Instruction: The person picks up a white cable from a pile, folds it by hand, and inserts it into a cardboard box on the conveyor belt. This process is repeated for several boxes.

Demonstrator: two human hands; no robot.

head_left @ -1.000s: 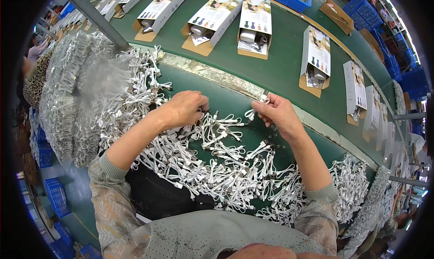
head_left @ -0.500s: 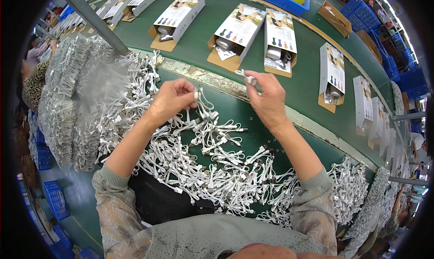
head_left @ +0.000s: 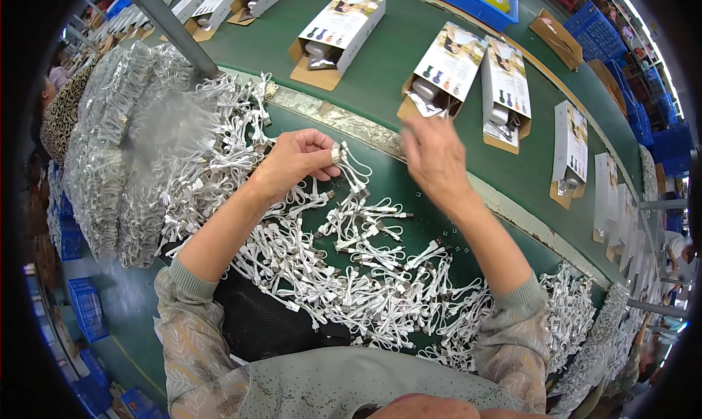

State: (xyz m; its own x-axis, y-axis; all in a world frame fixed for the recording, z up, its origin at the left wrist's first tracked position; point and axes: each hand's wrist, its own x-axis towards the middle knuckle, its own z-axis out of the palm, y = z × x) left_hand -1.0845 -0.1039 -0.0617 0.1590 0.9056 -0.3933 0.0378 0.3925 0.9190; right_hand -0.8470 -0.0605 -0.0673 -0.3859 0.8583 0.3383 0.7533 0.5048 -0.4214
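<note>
My left hand (head_left: 298,160) is closed in a pinch on a few short white USB charging cables (head_left: 354,172), which dangle above the green bench. My right hand (head_left: 436,156), smeared by motion, reaches to the open end of a white printed box (head_left: 455,57). Its fingertips are hidden, so whether a cable is in them does not show. Inside that box's opening lies a white rounded item (head_left: 424,90); the brown end flap hangs down. Below both hands spreads a loose heap of white cables (head_left: 365,291).
More open boxes stand along the green conveyor, one on the left (head_left: 347,20) and another beside mine (head_left: 506,79). A worn metal rail (head_left: 344,118) separates conveyor from bench. Bagged cables (head_left: 102,156) pile at left, next to a slanting metal post (head_left: 172,28). A blue bin (head_left: 468,2) stands beyond.
The boxes have shifted rightward in view. My right hand, which held up a white cable, now reaches to a box's open end. My left hand keeps its cables.
</note>
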